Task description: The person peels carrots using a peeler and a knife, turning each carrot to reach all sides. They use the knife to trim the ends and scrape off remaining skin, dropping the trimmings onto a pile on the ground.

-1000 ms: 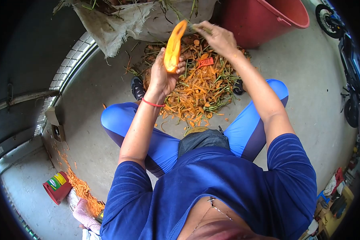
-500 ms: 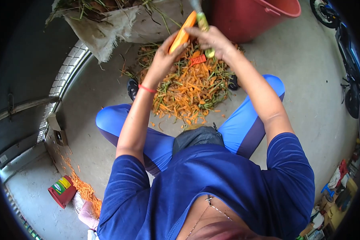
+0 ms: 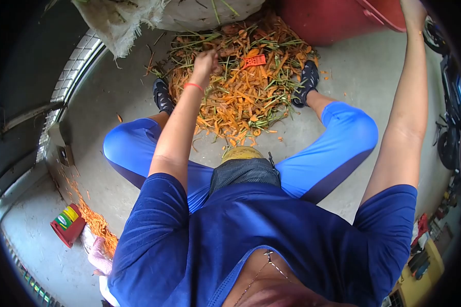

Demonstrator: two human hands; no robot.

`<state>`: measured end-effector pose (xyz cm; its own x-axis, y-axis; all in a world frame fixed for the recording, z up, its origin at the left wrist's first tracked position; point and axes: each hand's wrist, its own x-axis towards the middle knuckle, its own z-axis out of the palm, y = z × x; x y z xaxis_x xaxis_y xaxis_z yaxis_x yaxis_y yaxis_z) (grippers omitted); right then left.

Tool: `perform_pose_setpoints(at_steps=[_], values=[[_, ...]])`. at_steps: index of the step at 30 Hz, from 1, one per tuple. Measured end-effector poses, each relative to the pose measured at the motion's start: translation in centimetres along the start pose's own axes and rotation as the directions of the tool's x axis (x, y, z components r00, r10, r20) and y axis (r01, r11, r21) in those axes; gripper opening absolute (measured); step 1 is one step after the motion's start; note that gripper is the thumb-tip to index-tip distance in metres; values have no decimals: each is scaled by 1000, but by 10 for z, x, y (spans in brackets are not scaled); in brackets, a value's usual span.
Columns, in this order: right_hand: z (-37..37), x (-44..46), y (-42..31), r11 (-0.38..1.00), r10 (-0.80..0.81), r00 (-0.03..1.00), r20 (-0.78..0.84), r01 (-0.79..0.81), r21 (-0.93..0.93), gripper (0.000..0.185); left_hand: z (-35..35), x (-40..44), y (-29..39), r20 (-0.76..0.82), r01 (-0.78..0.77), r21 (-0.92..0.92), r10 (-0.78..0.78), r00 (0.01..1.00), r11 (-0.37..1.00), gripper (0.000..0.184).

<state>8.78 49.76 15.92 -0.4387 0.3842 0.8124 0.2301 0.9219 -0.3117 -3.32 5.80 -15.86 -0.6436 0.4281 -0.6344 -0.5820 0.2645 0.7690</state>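
My left hand [image 3: 206, 62], a red band at its wrist, hangs over the left part of a pile of orange peelings and green stalks [image 3: 235, 105]. Its fingers are curled closed; whatever they may hold is hidden. My right hand [image 3: 414, 8] is stretched far out at the top right, by the rim of a big red tub [image 3: 322, 23]. The frame's edge cuts off its fingers. A small red slotted plastic piece [image 3: 254, 61] lies on the pile. Neither the carrot nor the handled tool shows.
A whitish sack [image 3: 205, 15] stands behind the pile. My shoes flank the peelings. At the lower left, a small red bucket [image 3: 67, 225] lies tipped beside orange shreds [image 3: 95, 220] and a person's pink sleeve [image 3: 100, 256]. A motorbike [image 3: 449, 112] stands at the right.
My hands have parted. The left, which held an orange carrot, has come down over the peelings; the right, which held a green-handled tool, has swung right to the tub. Carrot and tool are out of sight.
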Motion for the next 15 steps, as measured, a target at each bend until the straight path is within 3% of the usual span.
perform_pose_setpoints(at_steps=[1,2,3,5,6,9,11,12,13,14,15], values=[[5,-4,-2,997,63,994,86,-59,-46,44,-4,8,-28,-84,94,-163,-108,991,982,22],[12,-9,-2,989,130,977,171,-114,-99,41,-5,1,-38,-131,238,-123,-254,958,963,28],[20,-14,2,989,88,983,159,-68,-131,39,-11,9,-59,-131,306,-146,-324,937,941,34],[32,-23,-3,979,6,991,134,22,-203,36,-7,6,-75,-155,356,-49,-359,920,933,38],[38,-24,-6,973,89,991,104,-64,-223,40,-6,12,-83,-178,369,-83,-378,909,926,38],[46,-48,-31,991,104,982,-158,-89,99,50,-4,34,-112,-243,387,-155,-415,877,909,39],[50,-85,-53,815,311,950,38,-288,503,68,0,51,-121,-285,373,-168,-408,868,912,41],[75,-116,-37,689,237,969,-67,-119,715,18,-2,72,-142,-321,337,-128,-360,876,933,45],[91,-148,-56,946,15,976,-218,57,318,16,4,75,-143,-358,332,-72,-335,871,940,46],[103,-190,-74,814,354,934,41,-329,479,20,8,74,-141,-396,325,-16,-304,866,946,48],[125,-227,-75,785,433,891,137,-447,428,35,12,72,-138,-435,316,39,-268,859,948,49]])
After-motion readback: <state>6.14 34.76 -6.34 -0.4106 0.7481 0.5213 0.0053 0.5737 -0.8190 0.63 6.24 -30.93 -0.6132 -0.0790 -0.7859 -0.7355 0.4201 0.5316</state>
